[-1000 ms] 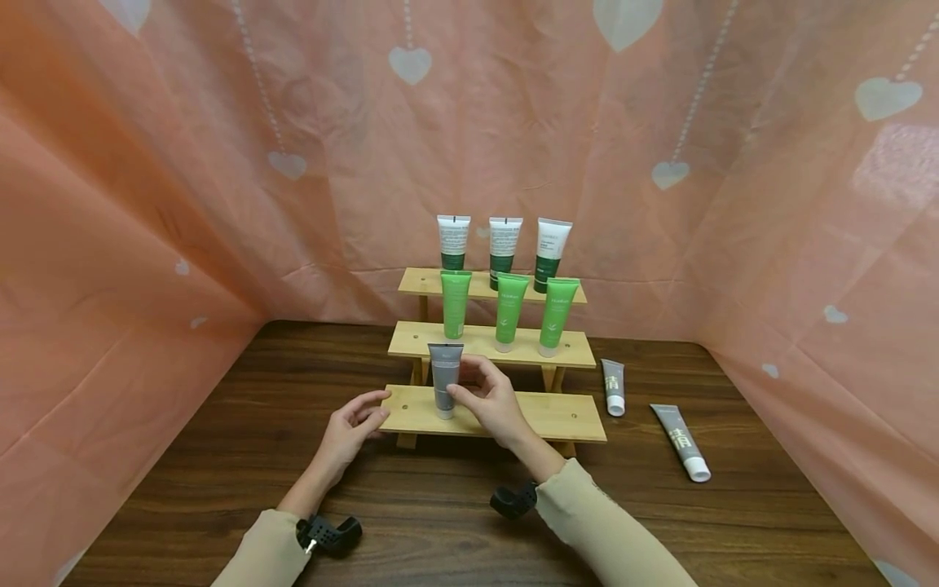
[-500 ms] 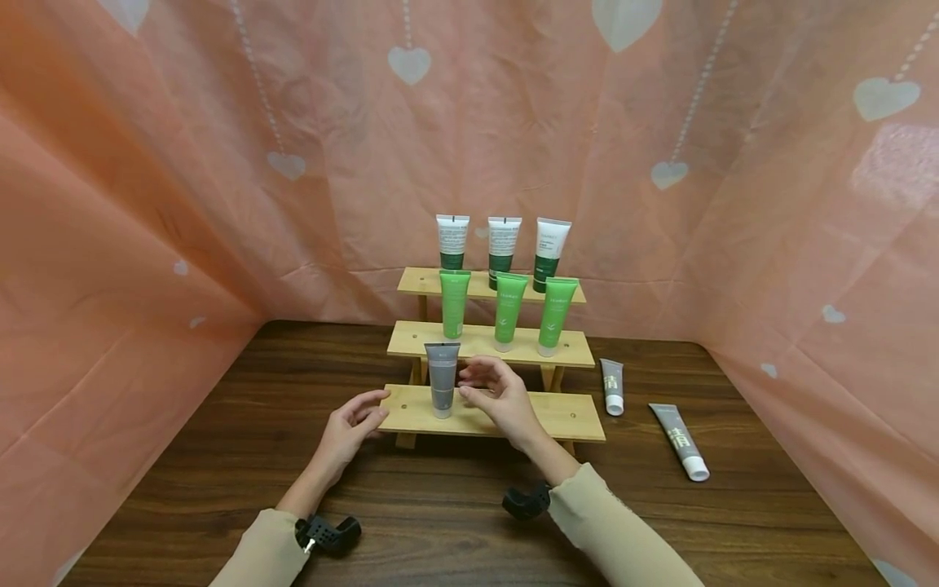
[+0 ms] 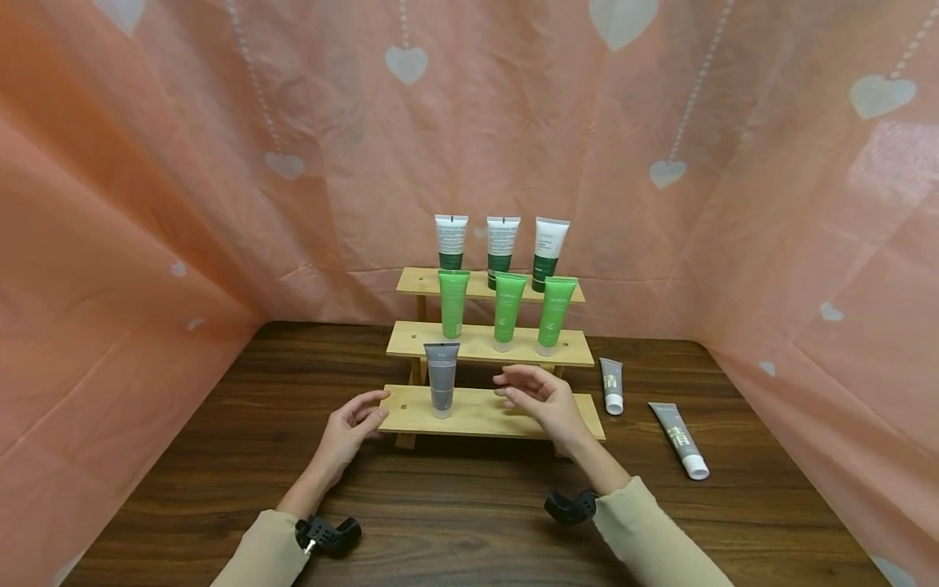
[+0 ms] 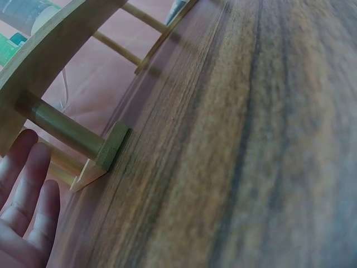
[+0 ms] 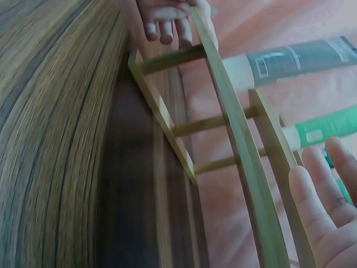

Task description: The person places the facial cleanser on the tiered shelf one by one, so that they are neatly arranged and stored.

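A grey squeeze tube (image 3: 442, 381) stands cap-down on the left half of the lowest shelf (image 3: 484, 414) of a wooden three-step display rack. To its right, apart from it, my right hand (image 3: 543, 403) hovers over the shelf with loosely bent fingers and holds nothing. My left hand (image 3: 350, 428) is at the shelf's left end, its fingertips at the corner. In the left wrist view its fingers (image 4: 34, 192) are extended near the rack's leg (image 4: 64, 128). The right wrist view shows the grey tube (image 5: 301, 60) above the shelf edge and relaxed right fingers (image 5: 312, 201).
Several tubes stand on the upper steps: green tubes (image 3: 509, 310) on the middle shelf (image 3: 399, 338), white-and-dark-green tubes (image 3: 502, 249) on the top shelf (image 3: 411, 280). Two grey tubes, one nearer (image 3: 678, 440) and one farther (image 3: 612, 385), lie right of the rack on the brown table (image 3: 440, 522).
My right hand has let go of the grey tube and moved right, away from it. The tube stays upright on the lowest shelf. My left hand has not moved.
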### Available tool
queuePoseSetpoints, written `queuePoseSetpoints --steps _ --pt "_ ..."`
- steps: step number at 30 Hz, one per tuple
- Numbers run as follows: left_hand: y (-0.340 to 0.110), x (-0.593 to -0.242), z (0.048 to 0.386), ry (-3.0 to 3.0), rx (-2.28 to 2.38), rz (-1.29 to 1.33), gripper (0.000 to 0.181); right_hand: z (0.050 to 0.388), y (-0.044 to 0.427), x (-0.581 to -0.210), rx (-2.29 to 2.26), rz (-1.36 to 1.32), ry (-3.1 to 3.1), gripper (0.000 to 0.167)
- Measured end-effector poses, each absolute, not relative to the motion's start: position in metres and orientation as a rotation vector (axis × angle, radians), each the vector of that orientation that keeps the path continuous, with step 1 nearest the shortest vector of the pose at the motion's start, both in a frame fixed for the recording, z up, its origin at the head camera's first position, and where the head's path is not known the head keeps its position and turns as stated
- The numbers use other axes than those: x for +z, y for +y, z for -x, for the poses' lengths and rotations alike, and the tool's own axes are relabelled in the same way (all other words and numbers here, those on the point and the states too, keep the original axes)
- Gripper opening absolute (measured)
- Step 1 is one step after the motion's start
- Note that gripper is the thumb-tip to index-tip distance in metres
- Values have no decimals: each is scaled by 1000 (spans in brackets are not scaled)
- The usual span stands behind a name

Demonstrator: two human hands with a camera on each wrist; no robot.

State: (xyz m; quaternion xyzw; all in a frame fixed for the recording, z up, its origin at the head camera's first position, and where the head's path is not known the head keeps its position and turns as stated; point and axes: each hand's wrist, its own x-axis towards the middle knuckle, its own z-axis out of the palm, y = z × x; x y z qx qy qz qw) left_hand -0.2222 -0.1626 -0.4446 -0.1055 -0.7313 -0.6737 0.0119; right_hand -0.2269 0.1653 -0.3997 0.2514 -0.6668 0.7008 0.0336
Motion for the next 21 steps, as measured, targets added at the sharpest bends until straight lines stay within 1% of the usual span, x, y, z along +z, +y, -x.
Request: queuePoseSetpoints --steps 4,11,19,21 --pt "-162 -445 222 -2273 -2111 333 40 223 179 -401 2129 -789 -2035 34" --pt "-165 -445 221 -2267 -2106 323 39 221 202 -400 2079 -719 -2016 38" --pt "-164 -445 223 -2280 -2112 331 38 214 233 -399 2039 -603 -1975 33" --pt "-164 -445 223 -2285 -2109 327 38 211 240 -399 2026 -573 -1973 34"
